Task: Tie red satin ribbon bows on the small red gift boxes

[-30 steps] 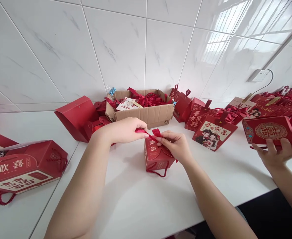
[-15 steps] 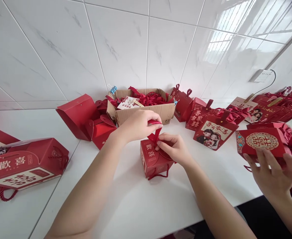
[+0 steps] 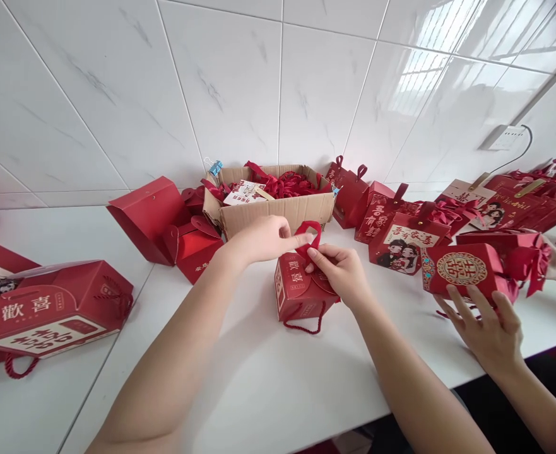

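A small red gift box [image 3: 296, 290] with a cord handle stands on the white table [image 3: 268, 391] in front of me. A red ribbon [image 3: 308, 233] rises from its top in a loop. My left hand [image 3: 263, 238] pinches the loop from the left. My right hand [image 3: 341, 271] rests on the box top, fingers closed on the ribbon's base. Both hands meet over the box.
A cardboard carton [image 3: 278, 211] of red ribbons sits behind the box by the tiled wall. Red gift boxes lie left [image 3: 50, 312] and right [image 3: 410, 243]. Another person's hand [image 3: 488, 328] holds a red box [image 3: 464, 271] at the right. A wall socket [image 3: 502, 135] is above.
My left hand has brought the ribbon from a flat pull into a raised loop over the box. The other person's box has moved left and lower on the table.
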A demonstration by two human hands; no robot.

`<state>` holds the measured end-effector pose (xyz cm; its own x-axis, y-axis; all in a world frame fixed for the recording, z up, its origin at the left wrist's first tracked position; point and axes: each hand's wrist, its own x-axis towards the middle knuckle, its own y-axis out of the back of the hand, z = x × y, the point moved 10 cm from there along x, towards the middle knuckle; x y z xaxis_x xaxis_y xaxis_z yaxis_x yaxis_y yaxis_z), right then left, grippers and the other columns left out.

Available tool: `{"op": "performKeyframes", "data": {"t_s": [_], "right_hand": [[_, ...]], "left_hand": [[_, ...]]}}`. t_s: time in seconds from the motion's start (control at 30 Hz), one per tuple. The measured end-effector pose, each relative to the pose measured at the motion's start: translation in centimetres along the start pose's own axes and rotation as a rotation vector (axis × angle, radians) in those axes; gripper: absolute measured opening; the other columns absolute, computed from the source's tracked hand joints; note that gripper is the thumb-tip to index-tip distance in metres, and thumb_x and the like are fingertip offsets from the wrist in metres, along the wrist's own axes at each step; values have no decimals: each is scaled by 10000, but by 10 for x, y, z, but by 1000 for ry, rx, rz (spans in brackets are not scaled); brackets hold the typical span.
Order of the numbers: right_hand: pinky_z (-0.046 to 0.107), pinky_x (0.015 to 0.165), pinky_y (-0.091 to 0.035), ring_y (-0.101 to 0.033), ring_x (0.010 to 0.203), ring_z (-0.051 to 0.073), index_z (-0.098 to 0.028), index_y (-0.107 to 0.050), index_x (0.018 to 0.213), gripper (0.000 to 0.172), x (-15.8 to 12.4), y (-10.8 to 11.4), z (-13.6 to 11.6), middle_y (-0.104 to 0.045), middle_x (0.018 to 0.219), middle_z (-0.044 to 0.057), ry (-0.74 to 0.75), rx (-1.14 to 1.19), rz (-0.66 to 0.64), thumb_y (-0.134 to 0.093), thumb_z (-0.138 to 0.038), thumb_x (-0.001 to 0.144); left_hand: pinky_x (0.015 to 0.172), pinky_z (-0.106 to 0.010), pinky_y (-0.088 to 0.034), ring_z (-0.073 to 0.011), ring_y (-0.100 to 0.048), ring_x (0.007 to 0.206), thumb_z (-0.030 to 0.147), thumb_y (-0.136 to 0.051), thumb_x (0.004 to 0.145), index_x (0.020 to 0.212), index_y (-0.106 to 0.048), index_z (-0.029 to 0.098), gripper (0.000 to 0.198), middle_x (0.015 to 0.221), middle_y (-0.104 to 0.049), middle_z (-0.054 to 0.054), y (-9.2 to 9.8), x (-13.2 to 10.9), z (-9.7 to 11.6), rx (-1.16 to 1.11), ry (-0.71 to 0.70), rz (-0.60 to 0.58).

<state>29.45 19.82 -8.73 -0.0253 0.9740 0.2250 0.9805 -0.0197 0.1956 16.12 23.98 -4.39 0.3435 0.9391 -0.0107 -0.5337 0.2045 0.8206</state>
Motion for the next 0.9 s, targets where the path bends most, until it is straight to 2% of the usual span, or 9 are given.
{"op": "performKeyframes", "data": {"t_s": [0.07, 0.2, 0.4, 0.57, 0.73, 0.9], "right_hand": [[276, 614, -464, -588, 588, 153, -180, -671, 644, 355, 1, 4, 0, -695, 608, 33, 8, -13, 26, -624, -490, 812], [272, 613, -462, -578, 580, 144, -176, -664, 635, 361, 2, 8, 2, -694, 611, 35, 5, -16, 55, -624, -487, 814], [292, 643, -500, -634, 601, 157, -173, -672, 815, 324, 4, 5, 8, -675, 628, 17, -20, 117, 43, -670, -494, 772], [272, 594, -510, -654, 576, 143, -218, -481, 988, 441, 5, 3, 9, -658, 661, -35, -20, 273, 53, -731, -460, 716], [255, 579, -517, -657, 565, 132, -260, -385, 1000, 473, 4, 2, 10, -661, 682, -65, -16, 307, 58, -737, -423, 728], [251, 571, -522, -671, 576, 142, -257, -461, 971, 394, 3, 3, 11, -676, 686, -44, -3, 297, 73, -730, -423, 736]], "left_hand": [[520, -285, -314, -179, -526, 613, 653, -588, 733, 710, -601, 199, 455, 716, -615, -27, -13, 1, 1, -24, -10, -113], [517, -269, -289, -137, -472, 588, 565, -598, 764, 708, -635, 197, 374, 669, -584, -2, -10, 0, 16, -143, -116, -69], [588, -259, -368, -139, -513, 681, 487, -706, 705, 728, -635, 189, 307, 727, -617, 0, -6, -1, 22, -258, -168, -83], [619, -254, -394, -128, -528, 708, 429, -775, 649, 752, -570, 188, 333, 754, -604, 19, -15, 3, 19, -343, -175, -131], [733, -303, -473, -165, -624, 799, 458, -767, 672, 890, -647, 194, 363, 821, -691, -15, -28, 5, 14, -452, -122, -234], [830, -334, -509, -192, -669, 877, 385, -751, 702, 850, -678, 182, 261, 884, -738, -49, -20, 7, 12, -458, -155, -195]]}}
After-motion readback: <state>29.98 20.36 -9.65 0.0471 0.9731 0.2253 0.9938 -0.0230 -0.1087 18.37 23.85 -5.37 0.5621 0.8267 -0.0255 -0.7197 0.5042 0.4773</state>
